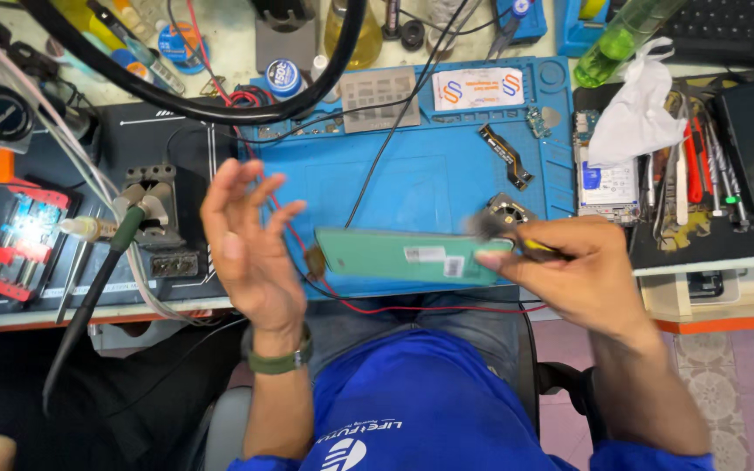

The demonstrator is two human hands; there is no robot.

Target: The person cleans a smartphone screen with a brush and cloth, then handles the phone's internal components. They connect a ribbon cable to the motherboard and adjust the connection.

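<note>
Head view: a green phone body is held level at frame centre, above the near edge of the blue work mat. Its right end is gripped by the right hand, fingers closed around it. A dark, yellow-handled tool is also pinched in that hand; its tip is blurred, so the type cannot be told. The left hand is raised at centre left, open, fingers spread and slightly curled, palm turned toward the phone's left end. Contact between palm and phone cannot be told. A green watch band is worn on the left wrist.

On the mat, a flex cable is seen at upper right, a small fan part just behind the right hand. A red wire is run under the phone along the bench edge. A white tissue and a row of tweezers are laid at far right. A soldering iron is rested at lower left.
</note>
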